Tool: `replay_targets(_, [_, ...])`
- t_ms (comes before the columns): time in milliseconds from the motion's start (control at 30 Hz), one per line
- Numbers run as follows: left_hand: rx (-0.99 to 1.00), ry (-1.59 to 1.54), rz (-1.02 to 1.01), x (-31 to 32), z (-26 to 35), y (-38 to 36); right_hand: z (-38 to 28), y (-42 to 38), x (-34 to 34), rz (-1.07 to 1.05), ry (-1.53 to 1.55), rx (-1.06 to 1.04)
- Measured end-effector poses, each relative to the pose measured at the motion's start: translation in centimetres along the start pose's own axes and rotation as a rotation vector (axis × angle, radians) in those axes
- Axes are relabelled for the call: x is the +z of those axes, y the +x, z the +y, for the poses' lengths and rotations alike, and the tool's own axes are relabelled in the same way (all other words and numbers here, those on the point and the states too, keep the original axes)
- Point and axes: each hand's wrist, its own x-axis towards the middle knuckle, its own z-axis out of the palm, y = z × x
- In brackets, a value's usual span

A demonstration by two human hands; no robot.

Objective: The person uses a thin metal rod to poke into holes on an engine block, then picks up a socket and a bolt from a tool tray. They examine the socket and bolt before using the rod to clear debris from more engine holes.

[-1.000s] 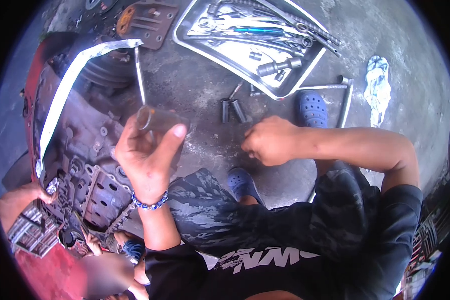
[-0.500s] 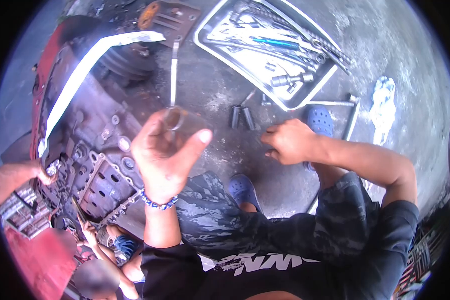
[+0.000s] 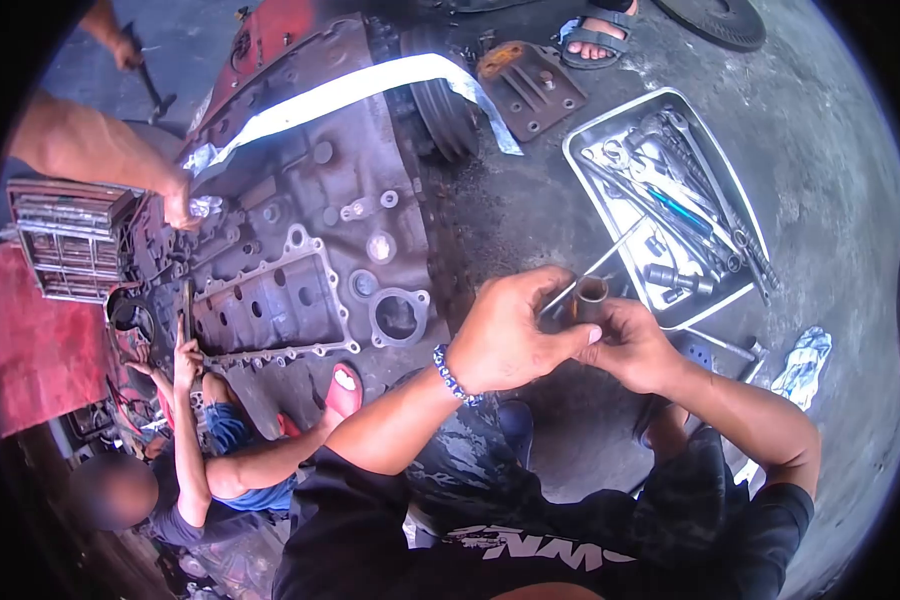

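Both hands, the left hand [image 3: 510, 335] and the right hand [image 3: 630, 345], are closed on a short tube [image 3: 591, 296] with a thin rod [image 3: 610, 255], held near the tray [image 3: 580, 150]; greasy fingers could, I think, let the tube slip to the floor.

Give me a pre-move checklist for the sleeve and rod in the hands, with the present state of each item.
1. Left hand has a grip on the short metal sleeve: ok, fingers wrap around it.
2. Right hand supports the sleeve from the other side: ok, it touches the sleeve.
3. Thin rod seated in the sleeve: cannot tell, the fingers hide the joint.
4. Tool tray close by: ok, it lies on the floor just beyond the hands.
5. Co-workers clear of the hands: ok, the nearby co-worker's hand is on the engine block, apart.
6. Sleeve bore clean: cannot tell, too small to see.
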Motion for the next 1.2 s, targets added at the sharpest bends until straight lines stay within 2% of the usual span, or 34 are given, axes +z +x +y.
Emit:
replay_targets(167, [0.051,-0.032,0.019,-0.6,-1.0,-0.7,1.2,-0.2,-0.1,0.007,0.019,0.083])
replay_targets(467, [-0.02,-0.002,0.036,-0.9,0.3,-1.2,1.7,-1.2,-0.5,0.08,-0.033,0.148])
replay_targets(567, [0.04,0.064,-0.012,-1.1,-0.3,-1.1,1.7,-1.5,-0.4,0.059,-0.069,0.036])
replay_targets(667, [0.098,0.148,0.038,-0.6,-0.9,-0.9,1.2,-1.6,0.0,0.044,-0.274,-0.176])
replay_targets(700, [0.097,0.161,0.021,-0.8,-0.7,-0.9,1.0,-1.5,0.3,0.039,-0.241,-0.205])
replay_targets(867, [0.131,0.181,-0.089,-1.3,0.0,-0.9,1.1,-1.2,0.3,0.082,-0.241,-0.196])
replay_targets(967, [0.243,0.28,-0.191,-1.7,-0.9,-0.6,0.9,-1.0,0.3,0.088,-0.254,-0.229])
replay_targets(1067, [0.183,0.326,-0.23,-1.8,-1.1,-0.6,0.3,-0.8,0.5,0.099,-0.276,-0.223])
replay_targets(1200, [0.14,0.232,-0.168,-1.6,-0.3,-0.5,-1.0,-0.9,1.0,0.125,-0.324,-0.252])
